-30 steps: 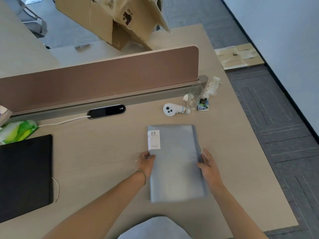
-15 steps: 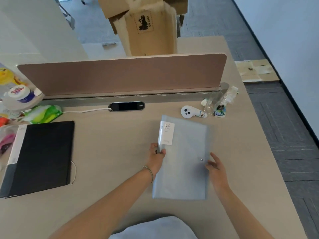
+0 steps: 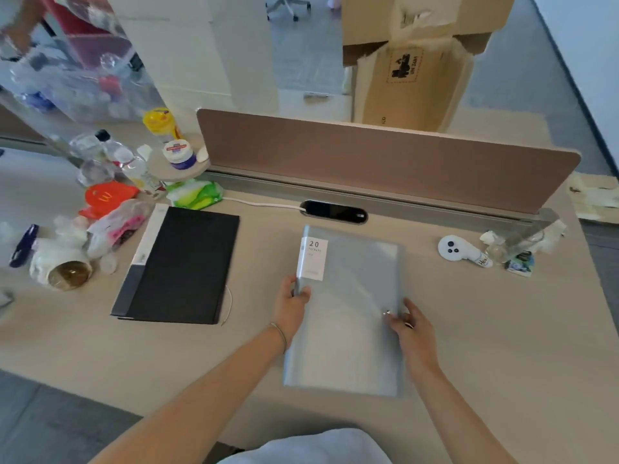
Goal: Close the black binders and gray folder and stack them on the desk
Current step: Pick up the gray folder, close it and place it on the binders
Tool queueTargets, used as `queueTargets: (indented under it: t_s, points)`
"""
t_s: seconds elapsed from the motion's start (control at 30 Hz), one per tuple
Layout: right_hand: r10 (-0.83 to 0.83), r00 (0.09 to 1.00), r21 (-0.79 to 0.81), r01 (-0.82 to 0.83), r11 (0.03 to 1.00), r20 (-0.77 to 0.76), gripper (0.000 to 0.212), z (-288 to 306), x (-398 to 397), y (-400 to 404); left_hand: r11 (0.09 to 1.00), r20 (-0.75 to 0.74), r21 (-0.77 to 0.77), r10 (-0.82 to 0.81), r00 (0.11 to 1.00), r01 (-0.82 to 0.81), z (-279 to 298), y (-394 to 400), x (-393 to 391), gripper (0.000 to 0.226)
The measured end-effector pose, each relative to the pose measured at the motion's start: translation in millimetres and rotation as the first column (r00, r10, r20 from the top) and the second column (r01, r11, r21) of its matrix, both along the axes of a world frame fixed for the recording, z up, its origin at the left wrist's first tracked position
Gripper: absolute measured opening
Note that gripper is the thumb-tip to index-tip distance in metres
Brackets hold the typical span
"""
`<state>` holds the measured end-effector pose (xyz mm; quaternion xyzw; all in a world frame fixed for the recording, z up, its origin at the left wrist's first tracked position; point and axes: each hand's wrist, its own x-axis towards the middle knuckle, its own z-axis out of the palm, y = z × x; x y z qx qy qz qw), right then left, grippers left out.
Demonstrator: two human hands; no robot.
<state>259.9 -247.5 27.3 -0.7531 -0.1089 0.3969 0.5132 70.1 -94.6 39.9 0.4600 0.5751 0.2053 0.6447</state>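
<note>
the closed gray plastic folder (image 3: 348,313), bearing a white label marked "20" at its upper left corner, lies flat on the light wood-grain bench (image 3: 485,329), directly in front of the person. the left hand (image 3: 291,308) grips the folder's left spine edge just below the label, thumb on the cover and fingers (image 3: 290,288) wrapped round the edge. the right hand (image 3: 410,324) rests at the folder's right edge beside a small metal snap; its fingers (image 3: 395,324) are loosely spread and touch the cover, but whether they actually pinch the edge cannot be told. a thin bracelet sits on the left wrist.

the closed black rectangular binder (image 3: 182,264), with a white and gray strip along its left side, lies flat on the bench well to the left of the folder, apart from it. a thin elastic cord (image 3: 229,304) shows at its right edge.

beyond both items stands a brown fabric divider panel (image 3: 385,159), with a black oval cable port (image 3: 333,212) at its base and a white cable (image 3: 261,204) running into it. a white handheld controller (image 3: 457,251) lies to the right of the folder, next to a clear plastic bottle (image 3: 512,242) lying on its side. left of the binder sits a clutter of bottles, wrappers and a green wipes packet (image 3: 196,194). a brown cardboard box (image 3: 412,58) stands behind the divider.
</note>
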Motion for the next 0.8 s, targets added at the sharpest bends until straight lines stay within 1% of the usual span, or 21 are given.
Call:
queueTargets:
  t_s: [0.07, 0.13, 0.27, 0.33, 0.5, 0.57, 0.67, 0.8]
  points:
    - [0.061, 0.998, 0.024, -0.060, 0.998, -0.019, 0.050, 10, -23, 23, 0.999, -0.014, 0.013, 0.052, 0.999, -0.051, 2, 16, -29, 0.017]
    - [0.109, 0.993, 0.051, -0.107, 0.993, -0.038, 0.034, 17, -45, 46, 0.994, -0.010, 0.030, 0.108, 0.994, -0.107, 5, 33, -57, 0.018]
    - [0.117, 0.988, 0.048, -0.112, 0.993, -0.100, 0.033, 21, -88, 92, 0.983, -0.010, 0.060, 0.174, 0.985, -0.173, 11, 66, -114, 0.022]
    - [0.123, 0.983, 0.043, -0.118, 0.992, -0.133, 0.038, 22, -109, 115, 0.977, -0.010, 0.070, 0.203, 0.979, -0.202, 11, 82, -139, 0.026]
    - [0.136, 0.972, 0.009, -0.137, 0.991, -0.193, 0.037, 20, -160, 169, 0.962, -0.033, 0.114, 0.254, 0.967, -0.248, 11, 123, -188, 0.032]
    - [0.130, 0.972, -0.006, -0.134, 0.991, -0.197, 0.035, 21, -179, 188, 0.965, -0.042, 0.103, 0.246, 0.968, -0.241, 8, 142, -206, 0.039]
    - [0.116, 0.968, -0.009, -0.121, 0.993, -0.221, 0.031, 25, -204, 215, 0.974, -0.048, 0.081, 0.214, 0.976, -0.210, 4, 172, -230, 0.054]
    - [0.143, 0.957, -0.002, -0.148, 0.989, -0.252, 0.027, 22, -227, 246, 0.977, -0.082, 0.106, 0.193, 0.978, -0.184, -6, 207, -256, 0.057]
